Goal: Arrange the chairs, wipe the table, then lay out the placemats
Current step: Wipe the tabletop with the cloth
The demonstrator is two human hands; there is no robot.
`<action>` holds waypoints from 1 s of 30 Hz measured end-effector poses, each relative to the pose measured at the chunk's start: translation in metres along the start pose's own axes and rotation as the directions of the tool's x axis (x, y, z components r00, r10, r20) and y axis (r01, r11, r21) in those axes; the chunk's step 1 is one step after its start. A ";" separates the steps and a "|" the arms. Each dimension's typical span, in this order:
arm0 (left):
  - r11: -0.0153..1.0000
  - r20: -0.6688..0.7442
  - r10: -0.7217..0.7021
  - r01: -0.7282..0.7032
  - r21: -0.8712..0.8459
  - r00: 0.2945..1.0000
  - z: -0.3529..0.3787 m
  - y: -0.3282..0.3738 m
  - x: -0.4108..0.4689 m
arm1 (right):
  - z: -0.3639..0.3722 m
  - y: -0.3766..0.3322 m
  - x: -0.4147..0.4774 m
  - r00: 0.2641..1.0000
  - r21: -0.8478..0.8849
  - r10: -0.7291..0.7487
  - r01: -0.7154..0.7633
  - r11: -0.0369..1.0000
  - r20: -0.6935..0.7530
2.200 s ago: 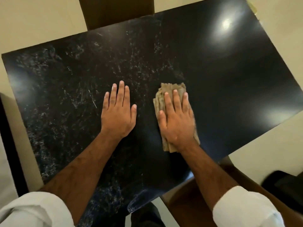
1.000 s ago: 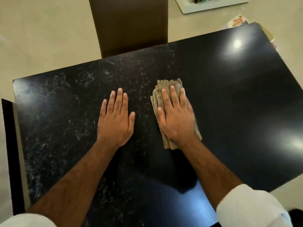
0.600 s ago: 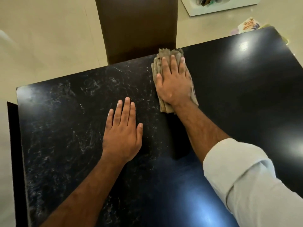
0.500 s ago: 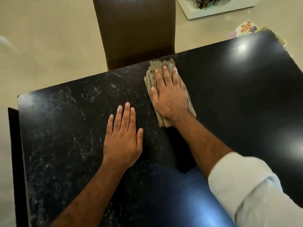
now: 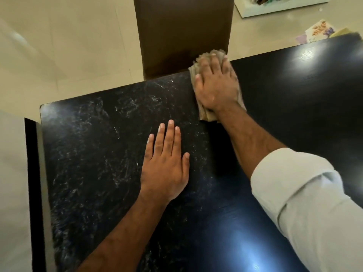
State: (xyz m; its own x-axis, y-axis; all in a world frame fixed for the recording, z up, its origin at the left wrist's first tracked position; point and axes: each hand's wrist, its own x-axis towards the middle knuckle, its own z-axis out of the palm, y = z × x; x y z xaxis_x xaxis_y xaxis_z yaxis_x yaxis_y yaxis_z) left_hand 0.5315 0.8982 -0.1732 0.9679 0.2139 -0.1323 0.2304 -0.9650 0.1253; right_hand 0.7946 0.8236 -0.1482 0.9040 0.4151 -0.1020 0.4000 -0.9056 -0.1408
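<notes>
A glossy black table [image 5: 294,114] fills the view; its left half [image 5: 88,154] is streaked with pale dusty marks, its right half looks clean. My right hand [image 5: 215,85] presses flat on a folded tan cloth [image 5: 206,114] at the table's far edge, the cloth's front sticking past the rim. My left hand [image 5: 167,163] lies flat and empty on the streaked part, fingers together. A dark brown chair [image 5: 182,30] stands tucked against the far edge, right behind the cloth.
Another dark chair edge [image 5: 32,183] shows along the table's left side. On the beige tiled floor beyond the far right corner lie floral placemats [image 5: 316,33] and a white tray or box [image 5: 275,6].
My right hand has pushed the cloth away from me, from mid-table up to the far edge by the chair. The left hand has stayed flat on the table.
</notes>
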 end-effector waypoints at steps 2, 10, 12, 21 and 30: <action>1.000 0.006 -0.007 0.007 0.001 1.000 -0.001 0.000 -0.001 | 0.004 -0.023 -0.020 0.998 -0.001 -0.061 0.061 0.998 0.008; 0.997 -0.002 0.002 -0.002 -0.077 1.000 -0.003 -0.003 -0.001 | 0.000 0.034 -0.087 0.998 -0.036 0.060 -0.059 0.998 0.031; 0.991 -0.009 -0.005 0.004 -0.131 1.000 -0.005 -0.005 -0.001 | -0.003 0.033 -0.069 0.992 -0.022 0.127 -0.126 0.992 0.020; 0.966 0.004 -0.253 0.253 -0.051 0.967 -0.012 -0.076 -0.025 | 0.017 -0.092 -0.070 0.987 -0.006 -0.157 0.158 0.987 0.017; 0.975 -0.030 -0.220 0.218 -0.046 0.975 -0.010 -0.083 -0.027 | 0.009 -0.023 -0.098 0.996 -0.011 0.083 -0.083 0.997 0.031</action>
State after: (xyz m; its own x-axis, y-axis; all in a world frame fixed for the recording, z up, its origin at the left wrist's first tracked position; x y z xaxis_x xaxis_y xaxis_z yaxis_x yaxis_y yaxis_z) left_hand 0.4875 0.9740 -0.1698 0.8961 0.4251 -0.1273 0.4405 -0.8870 0.1384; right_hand 0.6957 0.8045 -0.1438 0.9290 0.3409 -0.1439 0.3253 -0.9378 -0.1215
